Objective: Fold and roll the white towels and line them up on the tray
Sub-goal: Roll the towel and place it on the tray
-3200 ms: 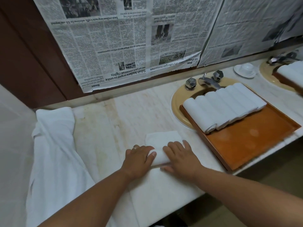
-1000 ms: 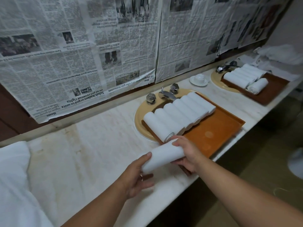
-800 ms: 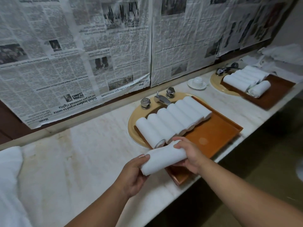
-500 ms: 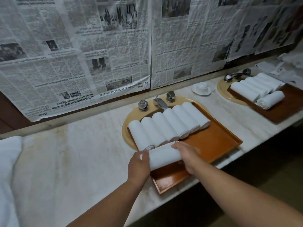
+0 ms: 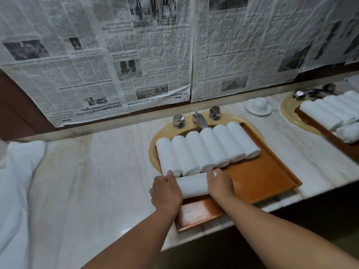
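Towel roll point(image 5: 193, 184) held at both ends on the orange tray point(image 5: 262, 177)
Upside-down newspaper point(image 5: 101, 108) reads "Sabah leaders urged to unite"; left hand point(image 5: 167, 193) and right hand point(image 5: 219, 183) curl their fingers over the roll's ends, just before the row of six rolls point(image 5: 206, 150).

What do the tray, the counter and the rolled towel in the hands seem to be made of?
Tray: likely lacquered wood, orange-brown with a glossy sheen.
Counter: looks like polished marble, pale with faint veins.
Rolled towel: apparently white terry cloth, matte and nubby.

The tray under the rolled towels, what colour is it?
The tray is orange-brown, like polished wood. The head view shows it.
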